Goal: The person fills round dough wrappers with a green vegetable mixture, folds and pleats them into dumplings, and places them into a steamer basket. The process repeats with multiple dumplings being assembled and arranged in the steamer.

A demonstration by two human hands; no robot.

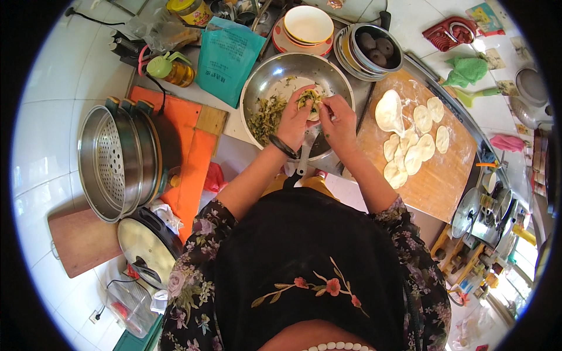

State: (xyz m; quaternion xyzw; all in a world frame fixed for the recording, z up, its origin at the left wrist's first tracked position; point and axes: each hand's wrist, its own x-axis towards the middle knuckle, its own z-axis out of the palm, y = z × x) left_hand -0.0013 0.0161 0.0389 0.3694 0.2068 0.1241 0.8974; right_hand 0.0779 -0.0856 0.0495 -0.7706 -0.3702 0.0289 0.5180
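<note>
Over a wide steel bowl [253, 87], my left hand [295, 117] cups a round dough wrapper with chopped green filling [310, 100] on it. The fingertips of my right hand [339, 120] pinch the wrapper's right edge. More of the filling [268, 116] lies in the left part of the bowl. A metal utensil [304, 159] leans on the bowl's near rim, its handle towards me, below my hands. To the right, flat dough rounds [413, 159], some overlapping, and a larger dough piece [389, 112] lie on a floured wooden board [443, 184].
Beyond the bowl stand stacked bowls [308, 25] and a pot with dark round items [376, 48]. A teal pouch [228, 59] and an oil bottle [178, 73] are at the upper left. A stacked steamer [112, 162] stands left, near a lidded electric pan [142, 250].
</note>
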